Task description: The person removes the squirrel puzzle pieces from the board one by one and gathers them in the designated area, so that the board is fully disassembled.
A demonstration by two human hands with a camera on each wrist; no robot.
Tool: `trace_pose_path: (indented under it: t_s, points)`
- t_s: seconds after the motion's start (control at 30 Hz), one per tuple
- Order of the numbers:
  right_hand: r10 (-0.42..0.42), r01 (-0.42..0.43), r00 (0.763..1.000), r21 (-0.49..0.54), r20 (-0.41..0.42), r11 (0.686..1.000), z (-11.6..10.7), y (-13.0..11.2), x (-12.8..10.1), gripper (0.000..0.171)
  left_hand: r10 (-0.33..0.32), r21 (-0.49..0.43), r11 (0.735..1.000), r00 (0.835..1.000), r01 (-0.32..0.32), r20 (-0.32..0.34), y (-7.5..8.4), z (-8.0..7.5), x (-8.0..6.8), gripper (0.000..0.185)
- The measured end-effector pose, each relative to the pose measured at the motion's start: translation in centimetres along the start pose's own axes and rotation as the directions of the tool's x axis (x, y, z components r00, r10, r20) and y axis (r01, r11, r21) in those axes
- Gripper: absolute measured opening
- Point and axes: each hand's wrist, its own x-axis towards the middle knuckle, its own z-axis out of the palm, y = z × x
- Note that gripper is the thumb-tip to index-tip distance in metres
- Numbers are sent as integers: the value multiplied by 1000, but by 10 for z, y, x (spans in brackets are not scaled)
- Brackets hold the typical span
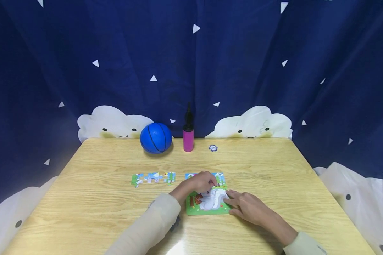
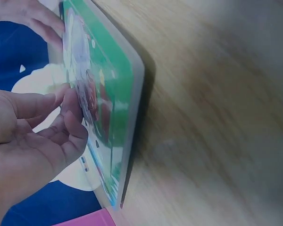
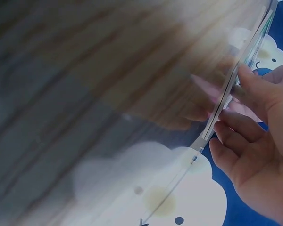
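Observation:
A squirrel jigsaw puzzle with a green border lies flat on the table. My left hand reaches over its upper part with bent fingers, and the thumb and forefinger tips come together at the picture's surface. No piece shows between those fingertips. The hand covers part of the picture. Along the puzzle's right edge, my right hand rests with its fingers extended, the tips touching the edge and the board. In the right wrist view, the board appears edge-on beside these fingers. Loose jigsaw pieces lie left of the puzzle.
Near the table's back edge stand a blue ball and a pink hand pump with a black top. A round blue-and-white chip lies right of the pump. Behind the table hangs a dark blue curtain.

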Motion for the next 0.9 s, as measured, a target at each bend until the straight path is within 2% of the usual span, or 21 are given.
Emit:
trace_pose_path:
  t_s: [0.2,0.37,0.67,0.9]
  points:
    - [8,-8,1000,2,2,1000,1,-1,-1,38,-1,-19,1000,1000,1,5,-2,1,1,23]
    - [17,-17,1000,7,8,1000,1,-1,0,39,11,-14,1000,1000,-12,-29,-5,1,3,18]
    - [19,-19,1000,22,3,1000,1,-1,0,39,29,-59,998,993,-36,-113,-4,3,5,9]
    - [14,-14,1000,42,-2,999,1,0,-1,39,19,-106,994,993,-32,-121,-2,3,5,9]
